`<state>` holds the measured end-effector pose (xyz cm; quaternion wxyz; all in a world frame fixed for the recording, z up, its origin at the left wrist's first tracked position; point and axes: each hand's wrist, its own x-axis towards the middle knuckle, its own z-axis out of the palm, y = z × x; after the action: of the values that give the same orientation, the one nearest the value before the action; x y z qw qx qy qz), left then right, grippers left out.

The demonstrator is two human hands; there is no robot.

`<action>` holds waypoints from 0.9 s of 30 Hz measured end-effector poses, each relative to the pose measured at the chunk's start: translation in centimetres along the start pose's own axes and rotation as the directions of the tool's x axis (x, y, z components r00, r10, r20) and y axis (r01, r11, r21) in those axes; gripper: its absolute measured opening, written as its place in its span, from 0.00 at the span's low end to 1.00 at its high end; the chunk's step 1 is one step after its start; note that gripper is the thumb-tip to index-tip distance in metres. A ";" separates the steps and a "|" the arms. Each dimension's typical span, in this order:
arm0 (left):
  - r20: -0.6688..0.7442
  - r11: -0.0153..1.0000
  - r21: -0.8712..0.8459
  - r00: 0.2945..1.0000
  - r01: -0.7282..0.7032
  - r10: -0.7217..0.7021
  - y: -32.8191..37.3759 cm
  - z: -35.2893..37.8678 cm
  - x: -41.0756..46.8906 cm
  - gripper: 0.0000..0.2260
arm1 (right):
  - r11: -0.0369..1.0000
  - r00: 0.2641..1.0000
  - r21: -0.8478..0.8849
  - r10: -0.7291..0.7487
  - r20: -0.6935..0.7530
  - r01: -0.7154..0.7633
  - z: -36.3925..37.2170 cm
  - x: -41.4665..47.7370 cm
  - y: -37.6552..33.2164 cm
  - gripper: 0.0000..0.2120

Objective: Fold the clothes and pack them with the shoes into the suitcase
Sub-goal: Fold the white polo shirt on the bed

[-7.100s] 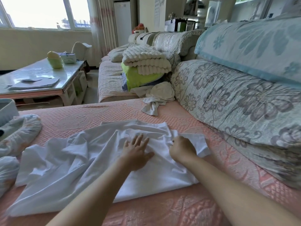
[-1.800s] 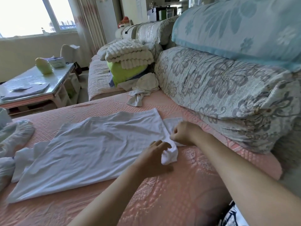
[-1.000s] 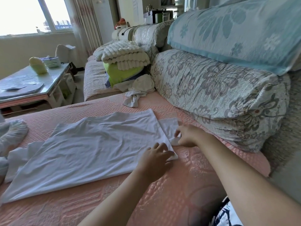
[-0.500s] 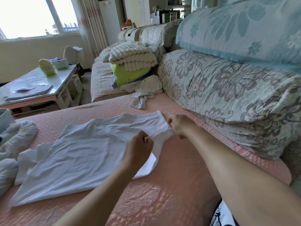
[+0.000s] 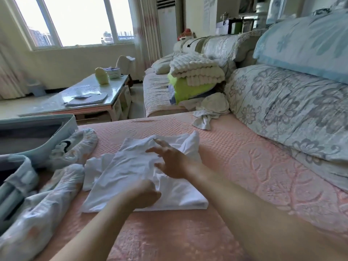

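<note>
pink quilted cover point(image 5: 244, 157) spreads under both hands and runs on past them in every direction. long floral cushion point(image 5: 282, 113) lies along the cover, off to the right of the right hand point(image 5: 173, 161). open pale-blue suitcase point(image 5: 62, 129) sits well left of the left hand point(image 5: 143, 193), its dark inside showing. white garment point(image 5: 128, 166) lies on the cover directly beneath both hands, partly folded: near edge doubled over and tidy, far end bunched and peaked just beyond the right fingertips. patterned pale cloth point(image 5: 49, 196) lies rumpled between the suitcase and the garment, left of the left hand. glass-topped table point(image 5: 84, 97) stands far beyond the hands, to their left. stack of folded blankets point(image 5: 195, 72), cream over lime green, sits far ahead of the right hand, with a crumpled pale rag point(image 5: 209, 110) at its foot. right hand is spread, fingers fanned over the garment's middle; slightly blurred, so contact cannot be told. left hand is curled, knuckles up, pinching a ridge of the white fabric near the garment's near edge, just this side of the right palm.
</note>
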<state>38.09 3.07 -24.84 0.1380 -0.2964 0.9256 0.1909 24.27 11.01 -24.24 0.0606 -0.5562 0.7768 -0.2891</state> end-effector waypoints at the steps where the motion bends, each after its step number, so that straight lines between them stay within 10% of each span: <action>1: -0.028 1.000 -0.007 1.000 0.007 -0.007 -0.2 0.2 0.1 0.13 | 1.000 1.000 0.000 0.019 -0.020 -0.019 0.2 -0.2 0.3 0.23; 7: -0.209 0.997 -0.072 0.978 -0.029 0.013 0.0 1.4 2.7 0.14 | 0.930 0.950 -0.193 0.298 -0.099 -0.312 -0.9 -2.7 4.1 0.24; 13: 0.148 0.998 0.009 0.987 0.062 -0.062 0.4 -0.7 3.0 0.17 | 0.748 0.769 -0.497 0.599 0.222 -0.439 -1.8 -4.1 6.2 0.30; 19: -0.429 0.993 0.103 0.899 -0.052 0.091 0.5 -3.4 6.3 0.18 | 0.783 0.939 -0.539 0.168 -0.299 -0.312 -2.6 -0.9 7.4 0.11; 27: -0.292 0.957 0.194 0.918 -0.218 0.268 -0.8 -2.2 13.3 0.28 | 0.868 0.980 -0.454 0.188 -0.073 -0.200 -2.1 3.8 11.2 0.24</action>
<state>27.85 -5.12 -27.98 -0.0132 -0.1937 0.9775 0.0828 12.68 10.83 -27.48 -0.0541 -0.4702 0.8756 -0.0969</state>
